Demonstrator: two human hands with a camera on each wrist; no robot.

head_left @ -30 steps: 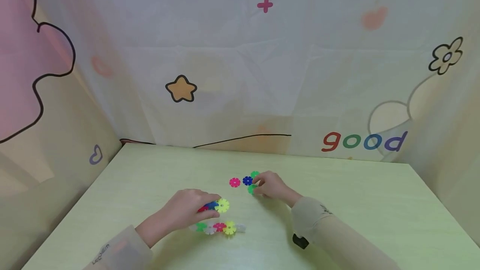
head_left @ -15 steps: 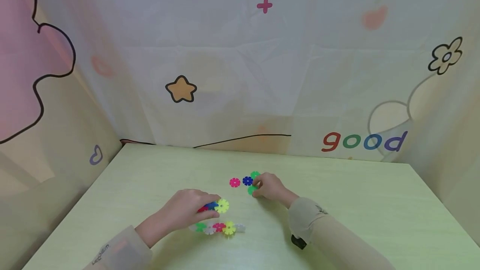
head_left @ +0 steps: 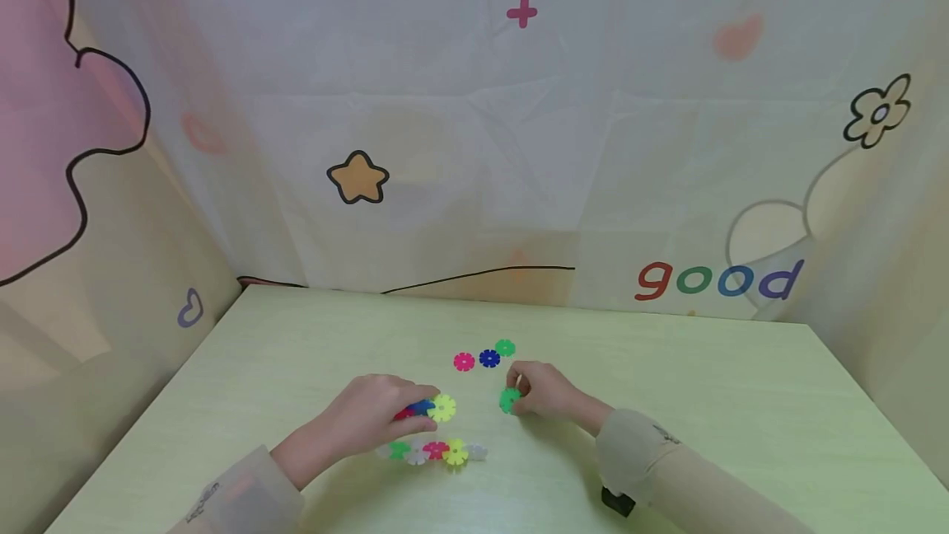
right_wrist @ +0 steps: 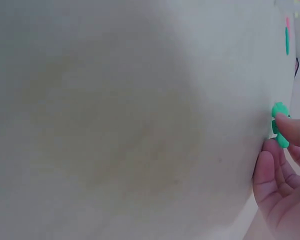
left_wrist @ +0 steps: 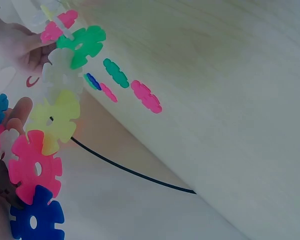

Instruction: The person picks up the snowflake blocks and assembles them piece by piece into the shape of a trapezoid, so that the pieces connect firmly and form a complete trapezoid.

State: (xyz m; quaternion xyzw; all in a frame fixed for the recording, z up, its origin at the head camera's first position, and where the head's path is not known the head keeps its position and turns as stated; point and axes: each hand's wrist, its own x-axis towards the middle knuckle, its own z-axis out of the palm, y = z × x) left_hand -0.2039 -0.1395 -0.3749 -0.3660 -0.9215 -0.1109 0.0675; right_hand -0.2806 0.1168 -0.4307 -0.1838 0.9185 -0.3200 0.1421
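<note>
My left hand (head_left: 363, 417) grips a linked chain of notched plastic flower discs; a yellow disc (head_left: 442, 408) sticks out past the fingertips, with blue and red ones between the fingers. Below that hand in the head view runs a row of joined discs in clear, green, red and yellow (head_left: 455, 452). Close up in the left wrist view, linked blue (left_wrist: 37, 217), pink (left_wrist: 37, 167), yellow, clear and green discs hang together. My right hand (head_left: 544, 390) pinches a green disc (head_left: 508, 401) between thumb and fingers, low over the table; the fingers partly cover it.
Beyond the right hand lie loose flower discs on the pale table (head_left: 704, 402): one pink (head_left: 464, 362), one dark blue (head_left: 489, 358) and one green (head_left: 506, 348). A printed curtain (head_left: 460, 122) rises behind the table's back edge.
My right hand has drawn one green disc back toward me and slightly right, away from the blue disc and the other green one. The left hand has stayed nearly still with its chain.
</note>
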